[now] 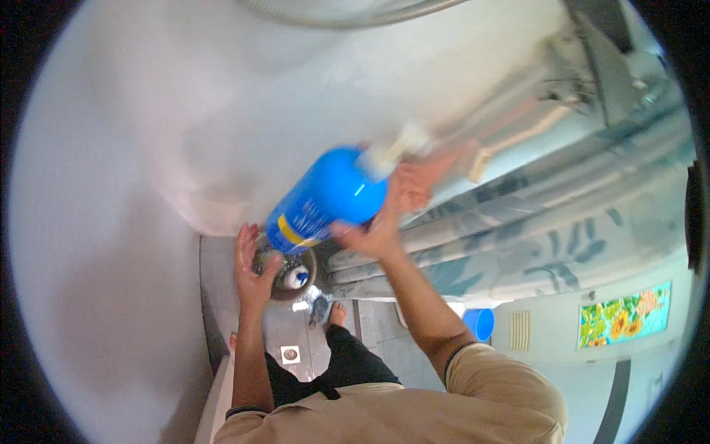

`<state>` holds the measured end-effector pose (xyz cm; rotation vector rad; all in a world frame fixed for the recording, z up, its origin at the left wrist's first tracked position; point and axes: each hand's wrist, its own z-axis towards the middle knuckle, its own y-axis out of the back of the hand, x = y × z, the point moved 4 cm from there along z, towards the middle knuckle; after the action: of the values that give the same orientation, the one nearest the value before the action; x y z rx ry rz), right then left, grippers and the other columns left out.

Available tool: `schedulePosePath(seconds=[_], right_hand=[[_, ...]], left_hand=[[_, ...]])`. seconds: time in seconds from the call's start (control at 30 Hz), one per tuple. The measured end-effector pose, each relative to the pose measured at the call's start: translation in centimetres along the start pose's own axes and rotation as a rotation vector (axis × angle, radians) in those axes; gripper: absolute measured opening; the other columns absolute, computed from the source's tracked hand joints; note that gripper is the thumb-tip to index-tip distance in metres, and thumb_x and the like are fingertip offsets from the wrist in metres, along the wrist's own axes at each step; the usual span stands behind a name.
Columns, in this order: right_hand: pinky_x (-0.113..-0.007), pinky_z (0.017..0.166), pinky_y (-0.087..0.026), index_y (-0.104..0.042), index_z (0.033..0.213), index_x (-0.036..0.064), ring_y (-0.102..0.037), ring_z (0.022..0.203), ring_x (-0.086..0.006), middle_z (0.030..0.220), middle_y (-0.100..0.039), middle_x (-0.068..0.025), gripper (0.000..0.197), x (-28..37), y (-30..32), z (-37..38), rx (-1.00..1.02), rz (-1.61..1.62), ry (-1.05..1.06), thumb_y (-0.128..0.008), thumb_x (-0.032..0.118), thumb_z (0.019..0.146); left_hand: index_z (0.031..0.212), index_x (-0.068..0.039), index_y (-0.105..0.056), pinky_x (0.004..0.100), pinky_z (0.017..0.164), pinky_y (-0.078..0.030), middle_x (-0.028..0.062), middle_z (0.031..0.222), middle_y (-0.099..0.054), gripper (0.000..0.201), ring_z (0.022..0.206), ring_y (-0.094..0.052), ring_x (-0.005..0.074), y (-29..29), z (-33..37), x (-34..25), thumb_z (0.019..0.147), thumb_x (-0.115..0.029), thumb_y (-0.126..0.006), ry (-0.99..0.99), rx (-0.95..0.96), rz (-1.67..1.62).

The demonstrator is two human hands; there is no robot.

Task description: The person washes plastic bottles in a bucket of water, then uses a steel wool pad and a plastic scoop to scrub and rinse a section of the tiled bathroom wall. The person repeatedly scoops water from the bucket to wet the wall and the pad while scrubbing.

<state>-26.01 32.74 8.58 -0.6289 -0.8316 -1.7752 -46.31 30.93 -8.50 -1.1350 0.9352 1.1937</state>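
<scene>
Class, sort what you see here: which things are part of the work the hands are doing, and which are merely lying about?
In use:
- blue bottle, tilted, held in the right hand
- small metal bowl, steadied by the left hand
- blue and white cap in the bowl

Lying about:
- blue bucket on the floor
- floor drain
- patterned curtain
- flower picture

The big blue bottle is lying tilted across the middle, blocking the way between the left hand and the right hand, which is gripping its upper end. Below it, the round metal bowl (a small white-and-blue cap is sitting inside) is filling the narrow floor strip, with the white wall crowding in at left. The patterned curtain is closing off the right, leaving open room only above the bottle.
</scene>
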Motion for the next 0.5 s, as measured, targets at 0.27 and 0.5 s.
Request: schedulePosePath(seconds=[0.27,0.5], right_hand=[[-0.035,0.086,-0.05,-0.048,0.126,0.0051,-0.06,0.097,-0.0214,0.107,-0.06,-0.0131,0.066,22.0,15.3,19.8,-0.191,-0.062,0.171,-0.072,0.043,0.078],[-0.028,0.063,-0.056,-0.061,0.094,0.0067,-0.064,0.067,-0.0146,0.079,-0.065,-0.0054,0.041,29.1,27.7,21.0,-0.226,0.092,-0.165,-0.071,0.043,0.079]], left_hand=[[0.123,-0.002,-0.056,0.0281,0.089,-0.048,0.0092,0.106,-0.066,0.032,0.1,-0.062,0.0161,-1.8,-0.4,-4.6,0.092,-0.007,-0.062,0.11,-0.02,-0.104],[0.113,-0.001,-0.06,0.026,0.083,-0.049,0.0059,0.101,-0.066,0.023,0.091,-0.061,0.0113,-9.4,-1.2,-7.7,0.092,-0.009,-0.063,0.098,0.165,-0.205]])
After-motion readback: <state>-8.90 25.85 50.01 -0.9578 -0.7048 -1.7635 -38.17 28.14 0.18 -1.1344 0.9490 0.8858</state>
